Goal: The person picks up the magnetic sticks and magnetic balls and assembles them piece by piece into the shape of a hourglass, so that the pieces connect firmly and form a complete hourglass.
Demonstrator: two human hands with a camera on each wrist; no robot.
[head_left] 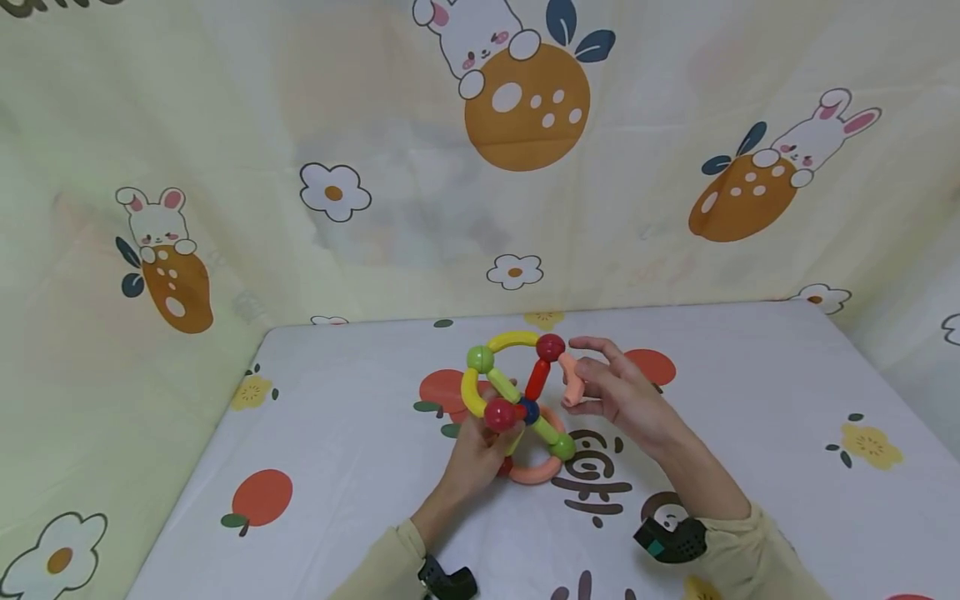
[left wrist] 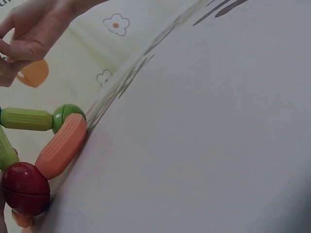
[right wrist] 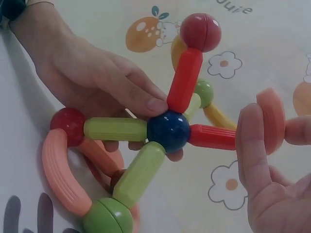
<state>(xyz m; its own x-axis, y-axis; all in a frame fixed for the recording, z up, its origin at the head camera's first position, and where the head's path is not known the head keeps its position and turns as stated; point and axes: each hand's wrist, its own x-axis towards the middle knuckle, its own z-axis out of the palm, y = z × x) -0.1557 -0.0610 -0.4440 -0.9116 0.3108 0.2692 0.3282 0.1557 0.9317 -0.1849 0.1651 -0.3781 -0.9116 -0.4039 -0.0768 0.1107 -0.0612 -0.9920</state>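
A magnetic ball-and-stick toy (right wrist: 169, 131) is held up close over the table by my left hand (head_left: 477, 457), which grips it around the blue ball (right wrist: 175, 132). Straight red and light green sticks spread from that ball. Curved yellow rods (head_left: 513, 339) join the red ball and green ball (head_left: 480, 359) at the top. Lower down, curved salmon rods (left wrist: 62, 145) link red and green balls. My right hand (head_left: 626, 404) pinches a loose curved salmon rod (right wrist: 275, 121) between thumb and fingers, beside the upper red ball (head_left: 551, 347).
A white cloth (head_left: 360, 375) with printed fruit and flowers covers the table. Behind it hangs a pale curtain (head_left: 405, 233) with rabbit prints. Dark wrist cameras (head_left: 671, 540) sit at both cuffs.
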